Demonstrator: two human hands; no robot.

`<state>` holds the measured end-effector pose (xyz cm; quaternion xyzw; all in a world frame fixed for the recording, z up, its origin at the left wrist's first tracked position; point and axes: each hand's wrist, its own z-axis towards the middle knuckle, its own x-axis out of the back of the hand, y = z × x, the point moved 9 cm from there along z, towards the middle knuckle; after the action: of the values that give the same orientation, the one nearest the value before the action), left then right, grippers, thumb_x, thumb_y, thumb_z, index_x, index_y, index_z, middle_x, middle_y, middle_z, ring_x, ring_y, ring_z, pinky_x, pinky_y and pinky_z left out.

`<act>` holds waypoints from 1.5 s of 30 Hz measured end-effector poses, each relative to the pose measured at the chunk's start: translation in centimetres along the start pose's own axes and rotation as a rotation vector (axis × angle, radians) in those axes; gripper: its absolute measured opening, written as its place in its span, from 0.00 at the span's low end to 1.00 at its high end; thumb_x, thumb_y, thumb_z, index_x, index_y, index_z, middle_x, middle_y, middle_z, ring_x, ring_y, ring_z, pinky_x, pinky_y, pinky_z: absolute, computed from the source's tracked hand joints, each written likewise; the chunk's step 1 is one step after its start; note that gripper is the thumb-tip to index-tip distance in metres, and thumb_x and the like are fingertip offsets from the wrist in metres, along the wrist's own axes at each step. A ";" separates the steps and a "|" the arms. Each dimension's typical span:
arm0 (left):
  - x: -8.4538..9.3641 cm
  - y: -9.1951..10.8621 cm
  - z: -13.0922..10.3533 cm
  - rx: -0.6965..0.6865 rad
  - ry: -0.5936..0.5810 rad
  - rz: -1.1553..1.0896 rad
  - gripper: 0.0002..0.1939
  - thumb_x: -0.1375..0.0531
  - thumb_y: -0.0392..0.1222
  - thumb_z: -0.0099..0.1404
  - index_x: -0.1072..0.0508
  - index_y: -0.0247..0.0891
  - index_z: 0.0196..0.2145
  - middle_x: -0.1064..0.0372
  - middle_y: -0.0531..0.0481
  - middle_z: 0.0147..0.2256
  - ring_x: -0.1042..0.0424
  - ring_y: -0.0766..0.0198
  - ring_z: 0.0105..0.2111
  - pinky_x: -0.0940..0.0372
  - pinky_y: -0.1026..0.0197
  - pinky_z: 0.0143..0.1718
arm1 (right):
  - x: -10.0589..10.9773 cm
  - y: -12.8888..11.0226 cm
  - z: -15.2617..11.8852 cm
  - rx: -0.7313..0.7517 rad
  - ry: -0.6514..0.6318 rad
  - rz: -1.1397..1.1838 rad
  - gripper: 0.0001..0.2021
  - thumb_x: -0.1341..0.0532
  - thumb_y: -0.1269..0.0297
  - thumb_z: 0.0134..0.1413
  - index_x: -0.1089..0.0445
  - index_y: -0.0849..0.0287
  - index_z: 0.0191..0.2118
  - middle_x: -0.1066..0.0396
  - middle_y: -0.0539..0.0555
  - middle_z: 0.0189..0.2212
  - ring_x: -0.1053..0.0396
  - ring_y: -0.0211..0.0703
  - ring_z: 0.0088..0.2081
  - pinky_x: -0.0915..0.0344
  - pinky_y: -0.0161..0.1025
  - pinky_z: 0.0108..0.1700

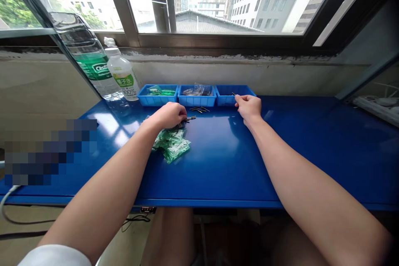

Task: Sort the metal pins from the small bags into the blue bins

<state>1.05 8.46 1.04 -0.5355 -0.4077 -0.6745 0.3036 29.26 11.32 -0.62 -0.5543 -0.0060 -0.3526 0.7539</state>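
Currently, in the head view, we are holding our right hand (249, 108) at the right bin (226, 100), thumb and forefinger pinching a thin pin (233, 94) by its near end. Our left hand (171, 115) is curling above the blue table (218, 166), fingertips gathered beside some loose pins (190, 119); whether they are gripping any, we cannot tell. More pins (200, 109) are lying just on the near side of the middle bin (197, 100), and green packets (174, 145) are sitting under and near the left hand.

As we are judging it, the pinched pin is risking a fall: a loosening pinch could drop it short of the near wall, or, with a leftward drift, into the middle bin. The table is shining smoothly, so a brushing finger could be scattering the pins or pushing them beneath the packets.
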 end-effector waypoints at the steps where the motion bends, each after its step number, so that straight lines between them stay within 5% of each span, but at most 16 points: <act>1: 0.0 0.0 0.0 0.001 0.000 0.005 0.13 0.46 0.43 0.59 0.22 0.39 0.34 0.24 0.45 0.33 0.29 0.56 0.34 0.36 0.61 0.33 | 0.3 0.1 -0.1 -0.025 0.039 0.007 0.18 0.42 0.48 0.52 0.32 0.60 0.26 0.29 0.54 0.20 0.35 0.38 0.21 0.38 0.35 0.26; 5: 0.3 0.4 0.0 -0.021 0.037 0.029 0.13 0.46 0.43 0.60 0.22 0.38 0.33 0.25 0.44 0.35 0.29 0.56 0.35 0.35 0.60 0.36 | 0.9 0.1 -0.3 -0.062 0.094 0.038 0.19 0.39 0.46 0.47 0.33 0.58 0.22 0.32 0.52 0.16 0.35 0.39 0.20 0.38 0.36 0.26; 13: 2.8 2.0 -0.4 -0.086 0.254 -0.057 0.12 0.44 0.46 0.62 0.25 0.38 0.32 0.26 0.48 0.31 0.30 0.60 0.32 0.38 0.61 0.33 | 0.0 -1.0 -0.7 -0.033 -0.005 0.090 0.19 0.39 0.46 0.47 0.34 0.59 0.21 0.32 0.51 0.17 0.37 0.37 0.20 0.40 0.35 0.24; 23: 3.9 4.1 -1.2 -0.140 0.363 -0.219 0.11 0.43 0.47 0.62 0.28 0.37 0.31 0.29 0.53 0.25 0.35 0.67 0.24 0.41 0.65 0.28 | -4.4 -10.1 -7.2 0.365 -0.445 0.047 0.10 0.39 0.58 0.49 0.26 0.60 0.32 0.26 0.53 0.27 0.35 0.38 0.25 0.39 0.35 0.30; 26: 4.0 4.3 -1.4 -0.139 0.407 -0.324 0.10 0.42 0.47 0.61 0.29 0.36 0.31 0.30 0.53 0.25 0.36 0.68 0.25 0.41 0.65 0.28 | -5.7 -11.4 -9.1 0.456 -0.580 0.040 0.10 0.39 0.61 0.50 0.25 0.60 0.36 0.26 0.51 0.29 0.38 0.35 0.24 0.41 0.34 0.30; 30: 3.8 4.4 -1.3 -0.161 0.395 -0.608 0.12 0.40 0.48 0.59 0.30 0.35 0.30 0.29 0.50 0.27 0.33 0.67 0.27 0.39 0.65 0.27 | -6.1 -11.7 -9.8 0.474 -0.657 0.096 0.11 0.42 0.60 0.54 0.27 0.61 0.29 0.30 0.50 0.23 0.40 0.35 0.24 0.44 0.33 0.28; 34: 4.1 4.1 -1.3 -0.119 0.425 -0.631 0.14 0.39 0.49 0.58 0.29 0.34 0.30 0.29 0.49 0.27 0.35 0.67 0.25 0.40 0.65 0.26 | -5.8 -10.8 -8.9 0.359 -0.642 0.189 0.12 0.40 0.57 0.53 0.27 0.61 0.30 0.28 0.51 0.24 0.38 0.35 0.23 0.41 0.34 0.28; 40: 4.1 3.5 -1.2 -0.052 0.378 -0.380 0.14 0.41 0.50 0.60 0.25 0.35 0.31 0.27 0.50 0.26 0.34 0.65 0.26 0.40 0.64 0.28 | -5.0 -9.6 -7.5 0.253 -0.565 0.253 0.14 0.37 0.53 0.49 0.28 0.62 0.28 0.27 0.53 0.23 0.37 0.35 0.22 0.39 0.34 0.27; 45: 3.2 1.6 -0.8 0.038 0.202 -0.031 0.15 0.44 0.50 0.60 0.24 0.37 0.32 0.25 0.47 0.32 0.30 0.59 0.32 0.39 0.61 0.32 | -2.9 -6.3 -4.1 0.156 -0.283 0.202 0.19 0.39 0.48 0.49 0.30 0.61 0.23 0.28 0.53 0.20 0.38 0.35 0.19 0.42 0.34 0.23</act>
<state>1.24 7.03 4.45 -0.4525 -0.3962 -0.7217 0.3426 22.13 8.51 1.83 -0.5359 -0.0838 -0.1921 0.8178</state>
